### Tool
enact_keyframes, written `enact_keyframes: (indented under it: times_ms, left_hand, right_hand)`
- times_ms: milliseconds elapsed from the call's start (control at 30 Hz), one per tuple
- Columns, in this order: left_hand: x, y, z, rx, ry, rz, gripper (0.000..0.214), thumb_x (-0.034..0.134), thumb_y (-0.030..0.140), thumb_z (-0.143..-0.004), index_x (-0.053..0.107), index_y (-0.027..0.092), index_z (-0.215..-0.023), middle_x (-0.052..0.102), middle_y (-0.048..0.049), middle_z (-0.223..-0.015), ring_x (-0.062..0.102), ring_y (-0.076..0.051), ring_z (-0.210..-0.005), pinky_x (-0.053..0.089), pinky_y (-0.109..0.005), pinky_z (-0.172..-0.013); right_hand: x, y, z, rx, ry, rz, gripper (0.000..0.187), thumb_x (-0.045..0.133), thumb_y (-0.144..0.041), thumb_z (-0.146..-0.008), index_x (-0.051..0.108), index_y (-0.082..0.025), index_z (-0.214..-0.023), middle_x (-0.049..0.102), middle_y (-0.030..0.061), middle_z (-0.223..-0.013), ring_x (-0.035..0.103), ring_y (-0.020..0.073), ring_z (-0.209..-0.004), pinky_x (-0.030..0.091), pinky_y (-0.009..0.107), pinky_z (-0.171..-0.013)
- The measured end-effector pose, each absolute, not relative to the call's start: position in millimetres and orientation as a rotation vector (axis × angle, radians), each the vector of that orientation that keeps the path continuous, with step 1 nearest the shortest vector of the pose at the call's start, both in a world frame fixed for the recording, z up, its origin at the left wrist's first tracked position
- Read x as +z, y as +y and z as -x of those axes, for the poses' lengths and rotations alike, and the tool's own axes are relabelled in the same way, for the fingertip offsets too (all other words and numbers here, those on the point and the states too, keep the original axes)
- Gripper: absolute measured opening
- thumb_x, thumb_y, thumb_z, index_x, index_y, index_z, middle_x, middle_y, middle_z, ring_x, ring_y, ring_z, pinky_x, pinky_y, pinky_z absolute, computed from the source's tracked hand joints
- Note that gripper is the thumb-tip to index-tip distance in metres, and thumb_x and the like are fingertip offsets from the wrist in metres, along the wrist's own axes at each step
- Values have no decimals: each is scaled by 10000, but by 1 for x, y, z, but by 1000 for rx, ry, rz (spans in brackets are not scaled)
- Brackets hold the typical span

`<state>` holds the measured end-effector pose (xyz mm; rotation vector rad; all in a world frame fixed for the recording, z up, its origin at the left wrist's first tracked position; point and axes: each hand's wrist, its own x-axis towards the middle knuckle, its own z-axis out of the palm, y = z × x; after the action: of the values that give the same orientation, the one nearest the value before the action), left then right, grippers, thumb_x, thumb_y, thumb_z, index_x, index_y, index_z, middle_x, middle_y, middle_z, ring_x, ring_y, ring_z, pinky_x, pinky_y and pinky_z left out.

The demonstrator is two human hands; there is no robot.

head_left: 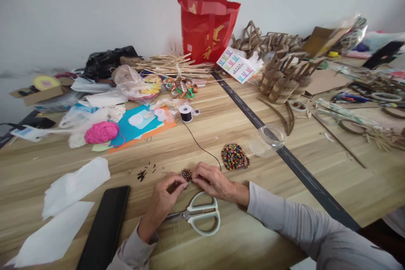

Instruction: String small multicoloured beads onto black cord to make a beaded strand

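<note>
In the head view, my left hand is closed in a pinch, with what looks like a small dark bead at its fingertips. My right hand pinches close by, where the black cord runs in behind it; its fingertips are partly hidden. Between the two hands sits a little cluster of multicoloured beads. The cord comes from a white spool farther back. A larger heap of strung beads lies beyond my right hand. White-handled scissors rest just below my hands, blades partly behind my left wrist.
Short black cord pieces lie left of my hands. A black phone and white paper sheets are at the left. Pink yarn, a red bag, small woven baskets and a clear coil stand or lie farther back.
</note>
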<state>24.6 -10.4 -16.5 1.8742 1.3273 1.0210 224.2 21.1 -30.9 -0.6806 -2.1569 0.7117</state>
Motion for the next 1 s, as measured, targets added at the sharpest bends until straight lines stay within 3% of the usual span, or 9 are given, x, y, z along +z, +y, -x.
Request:
enact_keyframes:
  times_ms: [533,1000]
  left_hand:
    - [-15,-9,-16,721,1183,-2522,112,596,133,-845,683,180,-793,680,-43,-759,612,-205,-743,468,-322,-730]
    - [-15,-8,-20,849,1237,-2379,144,562,142,-870,680,173,-795,684,-47,-765,609,-193,-756,480,-305,-724]
  right_hand:
    - [-29,23,-224,765,-2054,713,93,496,-172,-914,539,-158,-832,561,39,-770,524,136,-687,432,229,-608]
    - [-28,23,-224,767,-2074,705,91,491,-170,-915,531,-161,-833,565,44,-777,531,142,-697,439,234,-624]
